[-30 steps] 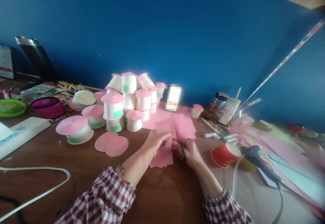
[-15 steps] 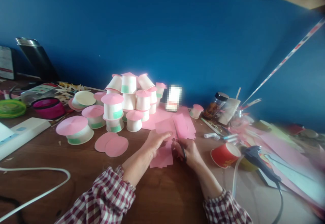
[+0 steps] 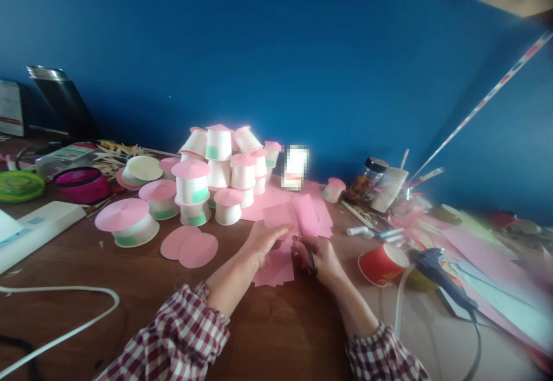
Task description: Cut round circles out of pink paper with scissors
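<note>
My left hand (image 3: 264, 244) is closed on a sheet of pink paper (image 3: 277, 216), thumb on top. In my right hand (image 3: 322, 257) is a pair of scissors (image 3: 311, 259), its blades pointing away from me at the pink paper. One part of the paper curls up beside the blades. Below my hands lie several loose pink pieces (image 3: 276, 266), and a larger pink sheet (image 3: 254, 211) is spread behind. Two pink paper discs (image 3: 197, 250) overlap on the table left of my left hand.
Several white paper cups with pink cone tops (image 3: 192, 182) stand stacked at the left. A red paper cup (image 3: 382, 264) and a glue gun (image 3: 447, 277) lie at the right. A lidded jar (image 3: 365, 179) leans near the blue wall. A white cable (image 3: 112, 306) crosses the left.
The scissors' blades sit slightly differently at the paper. Both hands stay almost in the same place, and the other things have not moved.
</note>
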Available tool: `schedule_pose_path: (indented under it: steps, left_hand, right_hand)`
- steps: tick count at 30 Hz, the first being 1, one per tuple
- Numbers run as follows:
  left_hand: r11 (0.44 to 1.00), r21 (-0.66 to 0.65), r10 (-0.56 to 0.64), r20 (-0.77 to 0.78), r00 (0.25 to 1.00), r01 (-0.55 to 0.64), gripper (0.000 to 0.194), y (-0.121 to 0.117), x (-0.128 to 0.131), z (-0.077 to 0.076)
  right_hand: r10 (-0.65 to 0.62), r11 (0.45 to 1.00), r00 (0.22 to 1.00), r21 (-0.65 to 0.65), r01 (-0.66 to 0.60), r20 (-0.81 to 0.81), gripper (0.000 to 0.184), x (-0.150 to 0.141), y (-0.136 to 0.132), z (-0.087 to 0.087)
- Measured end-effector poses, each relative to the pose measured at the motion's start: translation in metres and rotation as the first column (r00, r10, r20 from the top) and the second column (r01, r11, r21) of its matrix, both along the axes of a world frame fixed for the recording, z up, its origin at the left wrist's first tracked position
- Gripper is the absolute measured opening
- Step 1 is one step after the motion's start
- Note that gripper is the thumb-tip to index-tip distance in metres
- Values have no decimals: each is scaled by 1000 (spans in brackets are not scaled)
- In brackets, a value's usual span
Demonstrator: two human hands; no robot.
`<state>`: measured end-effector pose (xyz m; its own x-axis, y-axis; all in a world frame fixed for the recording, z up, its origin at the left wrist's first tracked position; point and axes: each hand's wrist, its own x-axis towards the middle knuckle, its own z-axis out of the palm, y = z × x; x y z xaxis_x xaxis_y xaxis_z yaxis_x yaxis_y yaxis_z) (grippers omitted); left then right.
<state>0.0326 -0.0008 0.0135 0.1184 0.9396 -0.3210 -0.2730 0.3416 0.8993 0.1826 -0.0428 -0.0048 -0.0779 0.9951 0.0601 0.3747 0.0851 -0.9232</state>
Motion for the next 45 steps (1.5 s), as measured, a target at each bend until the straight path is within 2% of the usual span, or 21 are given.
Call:
schedule_pose_path:
  steps: [11,30,45]
  left_hand:
    - [998,34,-55,-43,998,57,28,3,-3,-1]
    - [998,50,-34,-115,993,40,29,5,-6,3]
    - [999,49,5,-44,999,-2,31,7,-3,-4]
  right_hand:
    - [-5,1000,999,12,4,39,32,1,0,0]
    - [-9,1000,999,-24,10,44,35,0,-3,4]
    - [-13,1000,1000,-10,14,25,31,-2,-2,5]
